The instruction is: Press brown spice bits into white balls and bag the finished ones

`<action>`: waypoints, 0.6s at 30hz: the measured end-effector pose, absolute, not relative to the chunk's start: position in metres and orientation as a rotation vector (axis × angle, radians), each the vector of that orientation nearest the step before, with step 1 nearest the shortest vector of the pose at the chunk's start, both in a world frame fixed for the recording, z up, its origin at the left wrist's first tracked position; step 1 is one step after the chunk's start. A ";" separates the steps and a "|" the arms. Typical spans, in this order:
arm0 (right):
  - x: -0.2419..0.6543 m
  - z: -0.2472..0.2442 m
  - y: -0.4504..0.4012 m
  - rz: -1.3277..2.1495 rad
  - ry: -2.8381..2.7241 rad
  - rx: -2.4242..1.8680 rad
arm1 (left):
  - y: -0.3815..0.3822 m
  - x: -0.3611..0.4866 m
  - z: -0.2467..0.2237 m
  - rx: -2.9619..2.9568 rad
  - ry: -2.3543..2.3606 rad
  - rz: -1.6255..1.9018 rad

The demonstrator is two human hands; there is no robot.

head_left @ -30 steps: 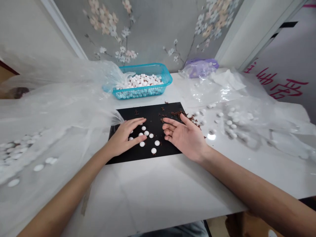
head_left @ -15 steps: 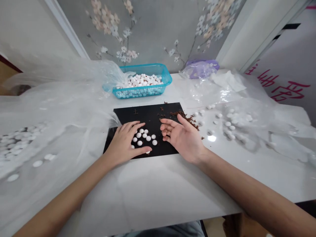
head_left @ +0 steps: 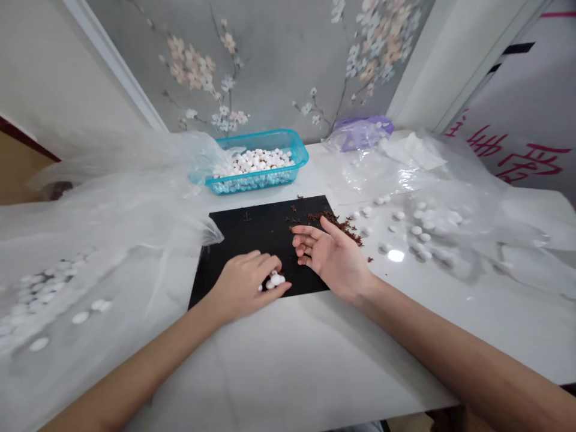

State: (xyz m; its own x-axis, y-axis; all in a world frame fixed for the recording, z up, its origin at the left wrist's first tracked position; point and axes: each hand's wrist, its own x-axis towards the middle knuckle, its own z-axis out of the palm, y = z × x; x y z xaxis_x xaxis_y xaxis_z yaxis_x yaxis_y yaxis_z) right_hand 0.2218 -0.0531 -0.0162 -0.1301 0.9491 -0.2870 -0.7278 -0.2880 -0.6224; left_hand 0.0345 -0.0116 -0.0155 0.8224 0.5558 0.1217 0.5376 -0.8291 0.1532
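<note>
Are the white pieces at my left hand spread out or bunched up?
Bunched up: the visible white pieces sit clustered within the curl of your left hand.

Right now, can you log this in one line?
left hand: cupped around balls | right hand: open, palm showing | mat: under balls | basket: more balls inside

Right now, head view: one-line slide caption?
Left hand curled around white balls on a black mat, open right hand nearby, blue basket of more balls behind.

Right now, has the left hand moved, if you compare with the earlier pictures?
Yes. Judged against the blue basket, the left hand has moved to the right and farther from it.
</note>
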 end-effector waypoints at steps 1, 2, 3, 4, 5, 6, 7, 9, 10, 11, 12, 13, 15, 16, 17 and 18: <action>0.221 -0.016 -0.053 1.716 -0.395 -0.768 | -0.015 0.032 -0.016 2.912 0.873 0.251; 0.221 -0.016 -0.053 1.714 -0.394 -0.767 | -0.017 0.031 -0.017 2.928 0.875 0.262; 0.221 -0.016 -0.053 1.711 -0.393 -0.767 | -0.019 0.029 -0.017 2.936 0.879 0.283; 0.221 -0.016 -0.053 1.708 -0.392 -0.767 | -0.019 0.028 -0.017 2.928 0.887 0.304; 0.221 -0.016 -0.053 1.705 -0.391 -0.767 | -0.019 0.027 -0.017 2.899 0.900 0.322; 0.221 -0.016 -0.053 1.706 -0.391 -0.769 | -0.019 0.026 -0.016 2.842 0.921 0.336; 0.221 -0.017 -0.053 1.707 -0.391 -0.771 | -0.017 0.025 -0.015 2.756 0.950 0.348; 0.221 -0.017 -0.054 1.709 -0.393 -0.775 | -0.014 0.024 -0.012 2.537 1.013 0.387; 0.221 -0.017 -0.054 1.710 -0.396 -0.774 | -0.012 0.024 -0.010 2.431 1.044 0.421; 0.221 -0.017 -0.054 1.711 -0.401 -0.772 | -0.010 0.024 -0.009 2.340 1.071 0.466; 0.221 -0.017 -0.054 1.712 -0.406 -0.771 | -0.007 0.023 -0.008 2.268 1.096 0.515; 0.221 -0.017 -0.054 1.714 -0.409 -0.771 | -0.005 0.023 -0.008 2.214 1.119 0.561; 0.221 -0.016 -0.055 1.714 -0.411 -0.776 | -0.002 0.021 -0.008 2.167 1.162 0.620; 0.221 -0.016 -0.055 1.713 -0.412 -0.776 | -0.002 0.019 -0.008 2.184 1.172 0.622; 0.221 -0.016 -0.055 1.713 -0.411 -0.776 | -0.002 0.017 -0.008 2.227 1.171 0.595; 0.221 -0.016 -0.056 1.711 -0.409 -0.775 | -0.002 0.014 -0.008 2.296 1.154 0.543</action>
